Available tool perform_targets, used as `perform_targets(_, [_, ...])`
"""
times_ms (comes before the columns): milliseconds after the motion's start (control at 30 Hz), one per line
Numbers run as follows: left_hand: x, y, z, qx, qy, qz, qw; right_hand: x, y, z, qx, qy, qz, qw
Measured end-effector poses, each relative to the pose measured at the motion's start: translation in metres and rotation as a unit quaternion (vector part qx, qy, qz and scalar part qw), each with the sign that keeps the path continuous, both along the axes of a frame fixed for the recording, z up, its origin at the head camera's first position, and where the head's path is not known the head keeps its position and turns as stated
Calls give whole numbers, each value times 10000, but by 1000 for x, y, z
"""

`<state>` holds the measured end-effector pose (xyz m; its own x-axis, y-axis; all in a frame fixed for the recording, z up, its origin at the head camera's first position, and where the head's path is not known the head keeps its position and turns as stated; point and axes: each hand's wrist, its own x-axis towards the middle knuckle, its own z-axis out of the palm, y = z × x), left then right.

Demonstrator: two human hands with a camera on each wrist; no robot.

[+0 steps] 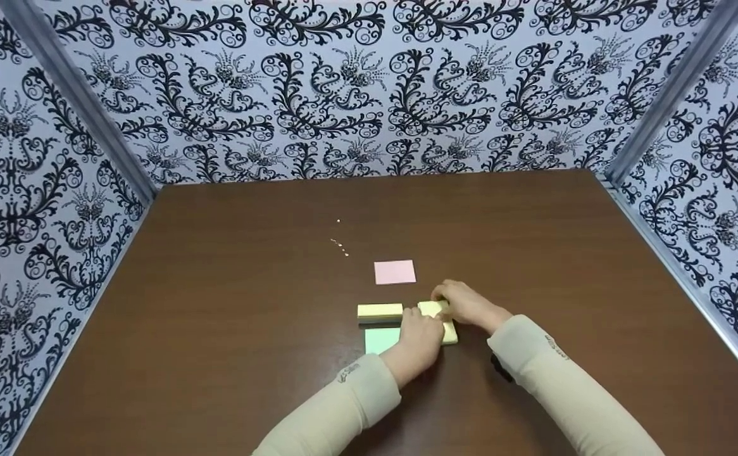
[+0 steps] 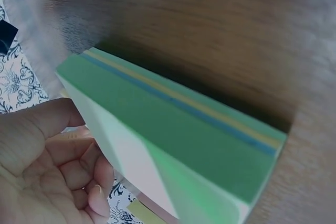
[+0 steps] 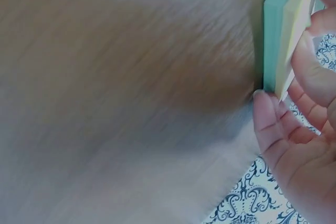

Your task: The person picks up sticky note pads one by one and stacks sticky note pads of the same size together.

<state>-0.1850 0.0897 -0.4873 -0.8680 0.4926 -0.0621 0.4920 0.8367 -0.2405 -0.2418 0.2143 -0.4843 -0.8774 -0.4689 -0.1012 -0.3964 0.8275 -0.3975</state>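
Note:
In the head view my left hand [image 1: 421, 335] and right hand [image 1: 467, 304] meet over a pale yellow sticky note pad [image 1: 450, 335]. The right wrist view shows this pad [image 3: 275, 40] with a teal lower layer and a yellow upper one. There, my right hand [image 3: 299, 124] grips its near end, fingertips at the lower edge and thumb across the top. My left hand [image 2: 58, 166] has curled fingers and holds the pad's left side, where its grip is partly hidden. Beside it a thick green sticky note stack [image 2: 173, 124] shows yellow and blue stripes.
Left of the hands lies a yellow-topped block of notes [image 1: 380, 311], with the green stack's top [image 1: 381, 340] nearer me. A pink sticky note [image 1: 395, 272] lies farther back. Small white specks [image 1: 340, 246] dot the brown table [image 1: 230, 285]. Patterned walls [image 1: 369, 88] enclose it.

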Motion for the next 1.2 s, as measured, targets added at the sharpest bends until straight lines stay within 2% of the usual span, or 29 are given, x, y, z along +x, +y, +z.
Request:
perform_targets(233, [-1,1,0,195,-78,140,9997,-5,2,0,10,-207,124,9997])
perform_targets(500, [0,2,2,216,-122,245,9994,-8,2,0,108,-145,271,9995])
perform_targets(733, [1,4,1,319,-50,290,9991,-5,2,-1,44,-219,46,9997])
perform_targets(900, [-1,5,1,184,-41,233,9996,-3,4,-1,-118,-233,-157,9995])
perform_targets(1067, [-1,5,3,67,-80,213,9997,-4,7,-2,-174,-77,59,9998])
perform_targets(1200, [0,5,5,-176,-179,212,9995,-4,9,-2,-202,-156,209,9995])
